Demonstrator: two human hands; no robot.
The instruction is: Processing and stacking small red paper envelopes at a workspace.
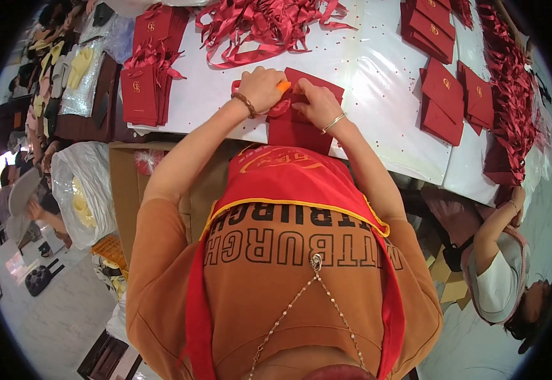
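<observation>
A flat red paper bag (pixel 298 136) lies on the white-covered table in front of me. Bent over its left side, my left hand (pixel 262 90) is closed round a small orange thing (pixel 283 85), whose kind is mostly hidden by the fingers. A loop of red ribbon (pixel 280 109) shows just below it, between the hands. My right hand (pixel 319 105) pinches at the middle of the bag with thumb and fingers; exactly what lies between the fingertips is partly hidden. Both hands are close together over the bag.
Loose red ribbons (pixel 260 28) are heaped beyond my hands. Stacked red bags (pixel 139 95) stand left, with more bags (pixel 444 101) at right. A ribbon pile (pixel 507 95) lines the far right, near another person's hand (pixel 515 197). A cardboard box (pixel 127 183) sits below the table edge.
</observation>
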